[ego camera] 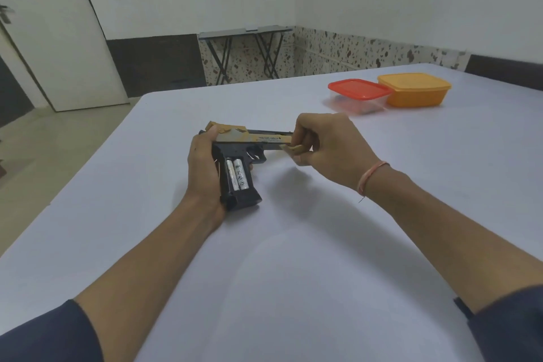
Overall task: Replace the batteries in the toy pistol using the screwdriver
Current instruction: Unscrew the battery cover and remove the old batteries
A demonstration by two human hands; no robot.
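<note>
Head view: toy pistol (252,141) held over the white table (293,258), barrel pointing right. Left hand (202,167) wraps the back of the grip. Right hand (326,150) has its fingers curled round the muzzle end. Grip compartment uncovered, with two silver batteries (237,173) seated side by side. Far right on the table: red-lidded clear box (358,89) touching an orange box (414,91).
</note>
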